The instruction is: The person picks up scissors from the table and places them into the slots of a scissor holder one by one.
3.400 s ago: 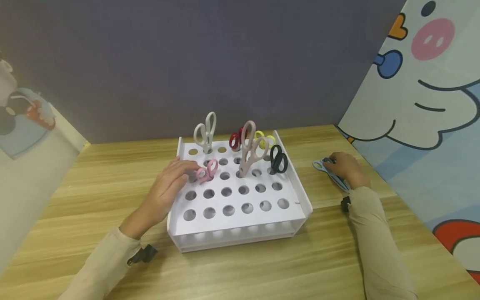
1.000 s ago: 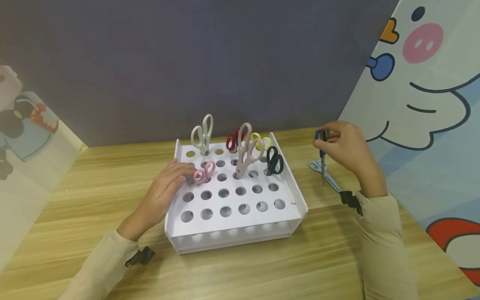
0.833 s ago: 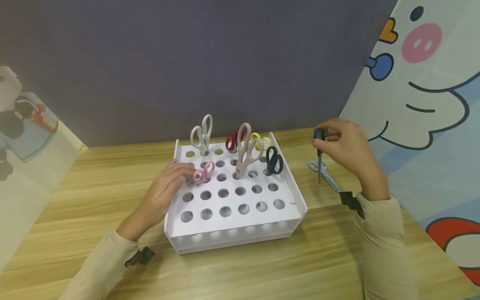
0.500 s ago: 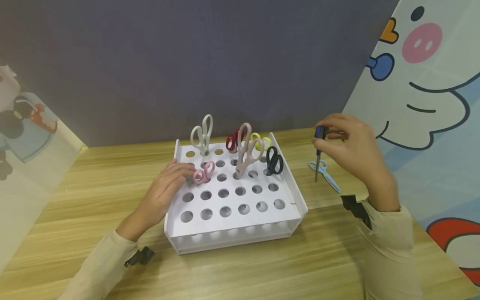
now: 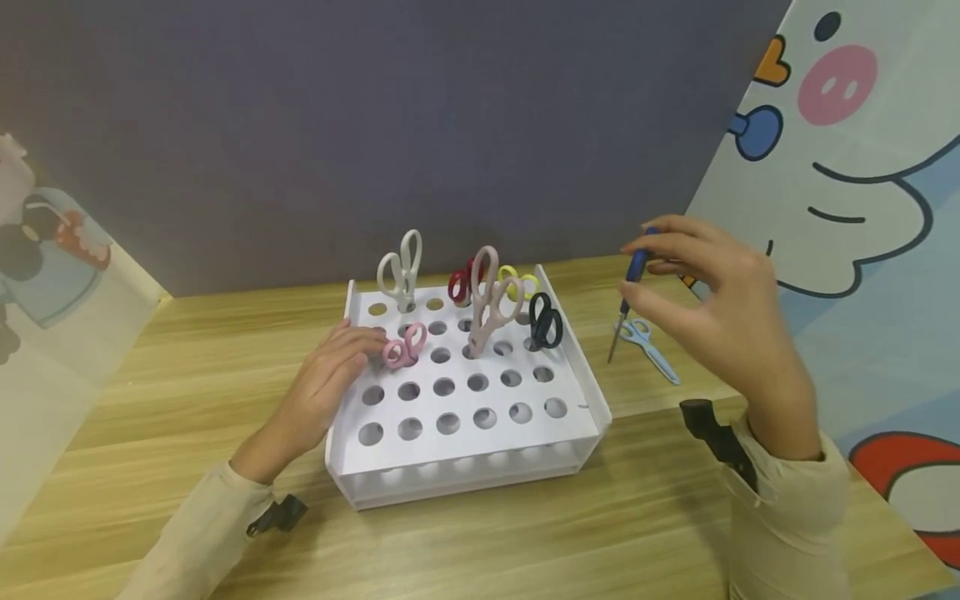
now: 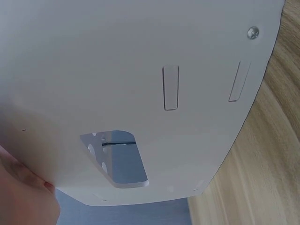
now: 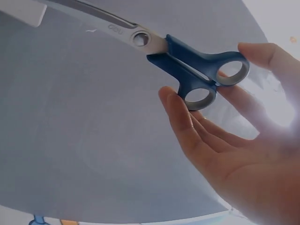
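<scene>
My right hand [image 5: 723,308] holds navy blue scissors [image 5: 636,267] in the air right of the white rack [image 5: 465,446], blades slanting down to the left. In the right wrist view, thumb and fingertips pinch the handle rings of these scissors [image 7: 197,61]. Light blue scissors [image 5: 654,354] lie on the table below. My left hand [image 5: 318,387] rests on the rack's left edge with loosely extended fingers, close to small pink scissors [image 5: 408,353]. The left wrist view shows the rack's side wall [image 6: 131,84] with part of the hand [image 6: 26,197] at lower left.
White scissors [image 5: 406,287], red scissors [image 5: 458,287], large pale pink scissors [image 5: 493,318], yellow scissors [image 5: 510,275] and black scissors [image 5: 543,325] stand in the rack's holes. A grey panel [image 5: 450,125] rises behind the wooden table [image 5: 480,550], with a cartoon-printed wall [image 5: 832,192] at right.
My right hand picked up the navy scissors from beside the light blue pair and lifted them. They have since tilted, tips swinging left. My left hand stays on the rack.
</scene>
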`<state>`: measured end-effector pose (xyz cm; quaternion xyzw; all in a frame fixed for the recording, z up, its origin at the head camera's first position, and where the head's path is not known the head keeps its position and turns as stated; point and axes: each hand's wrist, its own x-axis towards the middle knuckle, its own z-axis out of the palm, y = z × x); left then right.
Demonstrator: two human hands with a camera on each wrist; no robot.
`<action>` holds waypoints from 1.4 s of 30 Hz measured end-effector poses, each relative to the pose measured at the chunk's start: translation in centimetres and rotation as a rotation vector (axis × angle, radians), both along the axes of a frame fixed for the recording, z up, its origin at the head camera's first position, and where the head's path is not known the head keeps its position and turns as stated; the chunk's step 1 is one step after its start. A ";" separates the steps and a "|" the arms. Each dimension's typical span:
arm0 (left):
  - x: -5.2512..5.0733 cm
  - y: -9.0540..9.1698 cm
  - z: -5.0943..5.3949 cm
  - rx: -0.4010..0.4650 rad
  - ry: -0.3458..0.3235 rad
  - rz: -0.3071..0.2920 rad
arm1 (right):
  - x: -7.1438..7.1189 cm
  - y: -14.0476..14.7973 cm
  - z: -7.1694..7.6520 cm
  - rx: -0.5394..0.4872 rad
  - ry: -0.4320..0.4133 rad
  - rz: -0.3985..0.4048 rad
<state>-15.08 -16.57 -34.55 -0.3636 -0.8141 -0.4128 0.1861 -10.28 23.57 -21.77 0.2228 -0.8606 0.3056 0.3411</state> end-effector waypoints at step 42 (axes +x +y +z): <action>-0.1 -0.1 -0.2 0.023 0.011 -0.016 | 1.3 -4.0 -1.5 0.495 -0.419 0.319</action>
